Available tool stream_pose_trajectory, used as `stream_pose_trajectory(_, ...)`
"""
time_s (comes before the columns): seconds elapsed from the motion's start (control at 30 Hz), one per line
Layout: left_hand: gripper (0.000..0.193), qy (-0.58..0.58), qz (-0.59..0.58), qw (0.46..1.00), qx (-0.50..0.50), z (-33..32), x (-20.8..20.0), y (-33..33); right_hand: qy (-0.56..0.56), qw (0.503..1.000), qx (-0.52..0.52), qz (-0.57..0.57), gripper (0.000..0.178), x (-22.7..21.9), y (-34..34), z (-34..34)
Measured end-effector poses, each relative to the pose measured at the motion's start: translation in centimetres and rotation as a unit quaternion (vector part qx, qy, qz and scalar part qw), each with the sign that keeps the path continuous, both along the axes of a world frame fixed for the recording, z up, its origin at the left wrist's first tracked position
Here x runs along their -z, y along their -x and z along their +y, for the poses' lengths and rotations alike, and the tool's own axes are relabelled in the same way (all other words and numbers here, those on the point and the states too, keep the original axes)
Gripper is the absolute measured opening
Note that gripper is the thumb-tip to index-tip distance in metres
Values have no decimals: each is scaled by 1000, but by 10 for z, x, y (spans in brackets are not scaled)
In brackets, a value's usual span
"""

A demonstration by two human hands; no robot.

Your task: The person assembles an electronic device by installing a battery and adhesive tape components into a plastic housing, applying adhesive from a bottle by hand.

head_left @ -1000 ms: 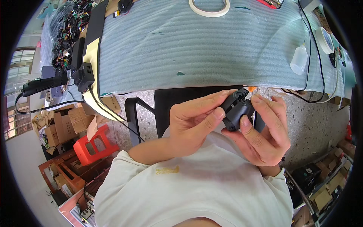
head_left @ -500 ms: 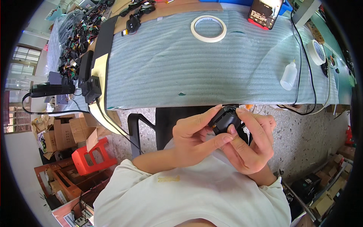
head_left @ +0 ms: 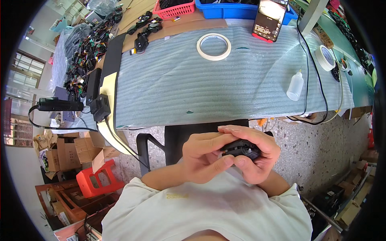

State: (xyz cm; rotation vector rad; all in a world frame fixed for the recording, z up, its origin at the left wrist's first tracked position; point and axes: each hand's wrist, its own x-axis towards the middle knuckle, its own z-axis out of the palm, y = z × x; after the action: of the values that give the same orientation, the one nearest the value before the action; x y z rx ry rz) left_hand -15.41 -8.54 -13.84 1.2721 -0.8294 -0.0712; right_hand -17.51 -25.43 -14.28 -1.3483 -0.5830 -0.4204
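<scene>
Cupping a black plastic part between both hands, near the chest and just off the near edge of the worktop. Left hand: grip closed on the part's left end, thumb along the near side, fingers over the far side. Right hand: grip closed round the right end, fingers curled over the top and far side, thumb pressed to the near face beside the left thumb. Part lies roughly crosswise; a dark slotted recess shows between the hands, remainder hidden by fingers. Beyond the hands, a black chair with an armrest at left. Worktop covered in pale ribbed foam sheet: a white tape roll flat toward the far side; a translucent bottle with a thin tip, to the right, near a black cable; a phone, screen lit, on a red base before a blue bin. Red basket left of the bin. Several black parts on cardboard at far left. Left edge: black corded tool beside a black block. Floor, left: red stool, open cardboard boxes.
</scene>
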Motion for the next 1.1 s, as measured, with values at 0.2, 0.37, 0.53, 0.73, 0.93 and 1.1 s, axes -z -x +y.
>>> stream_pose_trajectory(0.2,43,-1,-60,997,-47,-3,-7,3,-47,999,-11,-19,41,9,-2,7)
stream_pose_trajectory(0.37,50,32,151,988,-15,-2,2,-1,-36,993,-38,108,40,5,-8,12)
stream_pose_trajectory(0.53,42,208,204,956,16,1,2,-6,63,993,102,16,56,-2,-12,14)
stream_pose_trajectory(0.73,56,194,196,953,124,0,17,-8,199,932,243,-180,50,3,-16,14)
stream_pose_trajectory(0.93,56,158,227,958,78,-6,33,11,261,915,273,-142,43,9,-3,10)
stream_pose_trajectory(1.1,57,22,68,997,-23,9,42,2,206,951,201,-111,42,3,-7,8)
